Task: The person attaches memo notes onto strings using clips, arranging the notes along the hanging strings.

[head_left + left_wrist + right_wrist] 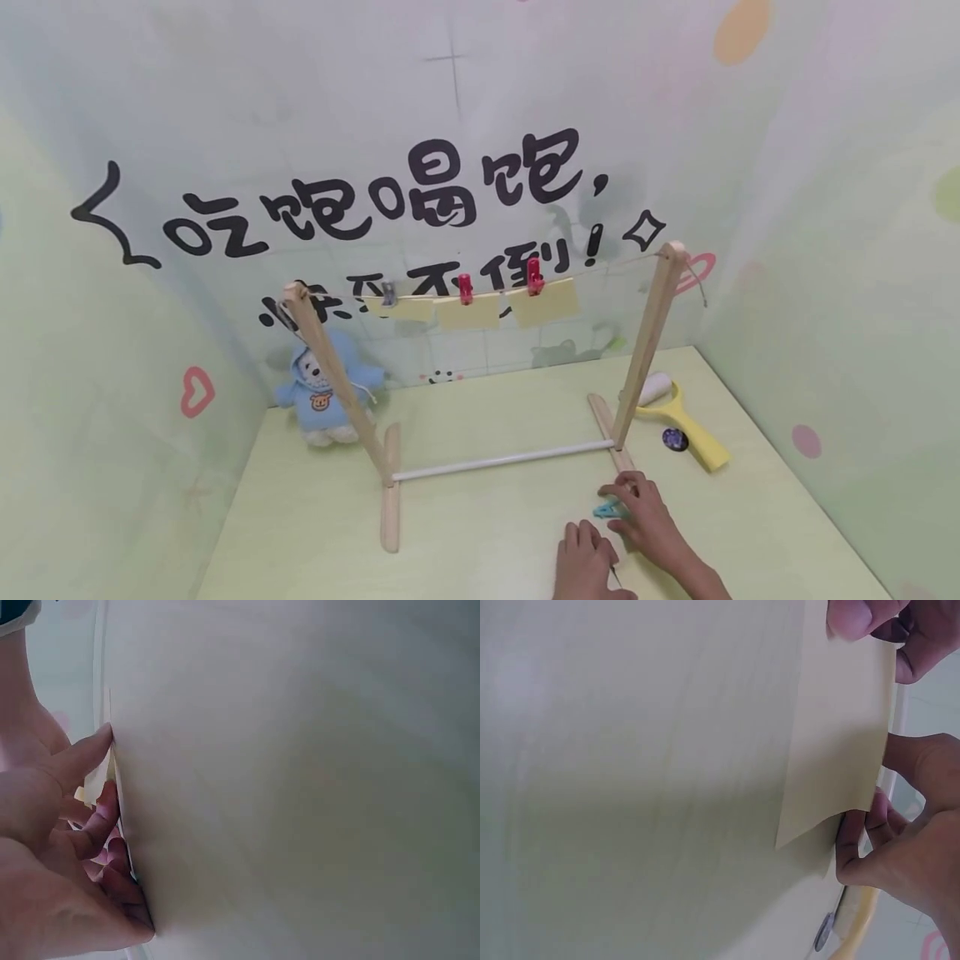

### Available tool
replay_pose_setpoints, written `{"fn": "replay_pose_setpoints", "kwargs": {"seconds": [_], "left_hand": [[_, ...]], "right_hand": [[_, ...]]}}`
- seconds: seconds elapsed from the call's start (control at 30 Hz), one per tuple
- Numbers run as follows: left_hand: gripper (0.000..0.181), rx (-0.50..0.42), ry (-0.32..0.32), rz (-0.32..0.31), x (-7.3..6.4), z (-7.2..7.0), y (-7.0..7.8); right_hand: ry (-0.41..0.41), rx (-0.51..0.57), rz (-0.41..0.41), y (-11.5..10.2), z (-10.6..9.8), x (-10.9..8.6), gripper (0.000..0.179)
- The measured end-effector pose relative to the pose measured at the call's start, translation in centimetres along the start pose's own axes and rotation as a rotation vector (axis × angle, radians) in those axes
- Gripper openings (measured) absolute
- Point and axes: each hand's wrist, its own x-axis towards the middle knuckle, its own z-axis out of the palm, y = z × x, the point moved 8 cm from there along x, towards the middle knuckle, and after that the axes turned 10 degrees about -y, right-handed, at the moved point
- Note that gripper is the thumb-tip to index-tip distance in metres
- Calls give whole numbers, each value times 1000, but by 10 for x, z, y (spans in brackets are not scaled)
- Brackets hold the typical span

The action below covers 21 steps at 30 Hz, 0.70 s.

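Note:
A sheet of yellow paper (832,765) spreads low over the table in the right wrist view, one corner bent up. My left hand (585,562) holds its left part; the thumb lies on the paper and the other fingers are at the edge. Something small and dark (889,630) shows between that thumb and the fingers; I cannot tell what it is. Just beyond and to the right, my right hand (648,521) has its thumb and curled forefinger around a teal clip (606,510), mostly hidden in the wrist views. Its thumb overlaps the paper's edge.
A wooden frame (648,350) carries a string with several yellow notes (467,313) on red clips (534,277) and a grey one (388,293). A white rod (502,460) joins its feet. Behind stand a blue plush toy (330,400) and a yellow-handled lint roller (697,433) beside a dark disc (675,439).

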Motion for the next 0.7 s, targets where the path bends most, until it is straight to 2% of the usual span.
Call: {"fn": "replay_pose_setpoints", "kwargs": {"seconds": [0.13, 0.23, 0.4, 0.53, 0.7], "left_hand": [[50, -55, -23, 7, 0, 5, -2], [49, -63, -55, 5, 1, 6, -3], [39, -74, -200, -18, 3, 7, -3], [34, -104, -271, -21, 4, 6, -4], [29, -176, -277, 2, 5, 9, -7]], "right_hand": [[22, 3, -9, 2, 1, -1, 48], [70, -3, -53, 1, 0, -2, 49], [121, -10, -118, 2, 1, -6, 50], [92, 8, -130, 4, 2, -7, 56], [47, 33, -152, -1, -3, -6, 63]]}}
